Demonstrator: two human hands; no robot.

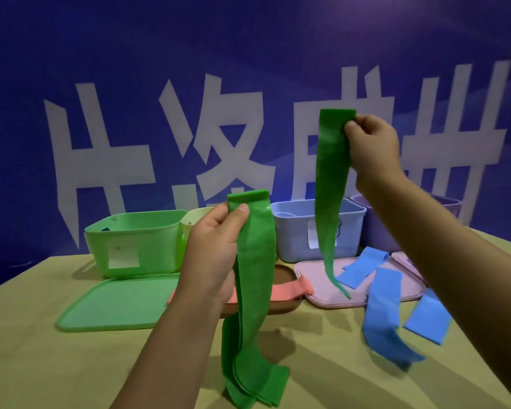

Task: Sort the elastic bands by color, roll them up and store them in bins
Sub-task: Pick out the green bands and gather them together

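On the tan table (42, 364), the left hand (216, 249) pinches the top ends of a bunch of green bands (254, 290) between thumb and fingers; the bunch hangs down and its lower ends fold onto the tabletop. Raised higher, the right hand (372, 146) pinches the upper edge of a single green band (328, 202), which hangs twisted with its tip just above the pink lid (322, 290).

Along the rear edge stand a green bin (136, 240), a cream bin (194, 221) mostly hidden behind the left hand, a pale blue bin (295, 231) and a purple bin (378, 228). The green bin carries a white label with a faint mark, possibly "16"; not legible with certainty. The pale blue bin also bears a white label, partly covered by the hanging band; writing unreadable.

A green lid (115, 305) lies flat before the green bin. A salmon band (289, 290) lies across a brown lid (283, 277). Several blue bands (381, 305) lie loose on the pink lid and the table to the right.

Behind stands a blue backdrop (248, 39) with large white Chinese characters, only partly visible and not read with confidence
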